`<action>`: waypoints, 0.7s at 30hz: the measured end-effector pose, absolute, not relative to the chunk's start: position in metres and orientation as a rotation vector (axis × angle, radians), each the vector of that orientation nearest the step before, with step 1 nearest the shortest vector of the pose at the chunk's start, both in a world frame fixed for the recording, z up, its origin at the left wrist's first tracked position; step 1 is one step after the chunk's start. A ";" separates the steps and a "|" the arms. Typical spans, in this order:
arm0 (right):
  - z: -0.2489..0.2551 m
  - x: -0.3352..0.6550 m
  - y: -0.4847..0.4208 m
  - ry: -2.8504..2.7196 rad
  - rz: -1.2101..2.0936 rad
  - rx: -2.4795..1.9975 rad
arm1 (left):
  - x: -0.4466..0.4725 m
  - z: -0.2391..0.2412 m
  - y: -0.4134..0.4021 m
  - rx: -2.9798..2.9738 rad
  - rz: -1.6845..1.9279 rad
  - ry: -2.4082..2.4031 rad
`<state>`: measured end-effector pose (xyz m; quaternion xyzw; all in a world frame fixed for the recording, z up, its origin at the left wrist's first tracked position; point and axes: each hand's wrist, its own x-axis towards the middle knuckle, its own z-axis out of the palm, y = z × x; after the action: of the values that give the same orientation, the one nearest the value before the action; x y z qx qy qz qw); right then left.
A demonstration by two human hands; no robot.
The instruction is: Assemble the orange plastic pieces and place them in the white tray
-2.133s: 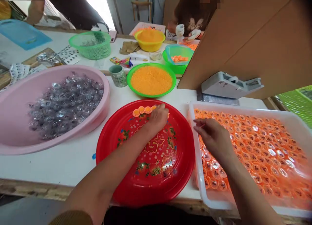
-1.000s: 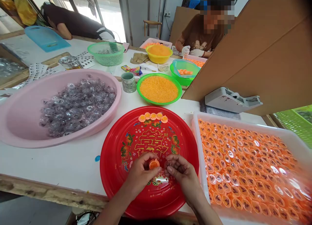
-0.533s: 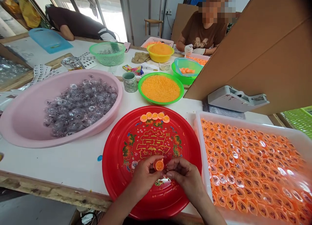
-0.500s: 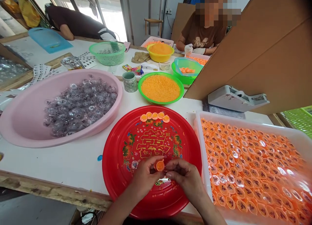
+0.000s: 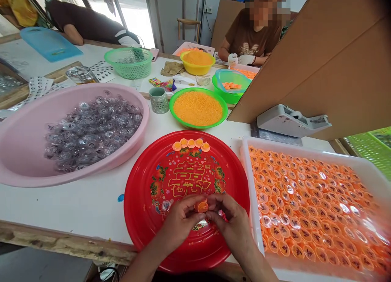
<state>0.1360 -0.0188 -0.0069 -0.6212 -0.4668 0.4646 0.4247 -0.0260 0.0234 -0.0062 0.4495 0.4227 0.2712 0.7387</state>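
My left hand and my right hand meet over the near part of a red round tray. Both pinch one small orange cap between their fingertips. A clear little dome lies on the tray just left of my left hand. Several orange caps stand in a row at the tray's far rim. A white bin full of orange caps with clear tops sits to the right. A pink basin of clear domes stands to the left.
A green bowl of orange granules and a grey mug stand behind the tray. A cardboard sheet leans over a white device at the right. A gloved person works at the far side beside more bowls and a green basket.
My left hand came back from the tray's far rim and my right hand from the white bin. They now meet near me, turning one orange cap between them.
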 end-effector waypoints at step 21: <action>-0.003 0.129 -0.025 -1.144 0.964 -1.595 | -0.016 -0.005 0.019 0.906 0.694 1.021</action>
<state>0.1292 -0.0253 -0.0033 -0.6479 -0.4646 0.3915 0.4596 -0.0156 0.0190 -0.0054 0.4101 0.4620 0.3141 0.7209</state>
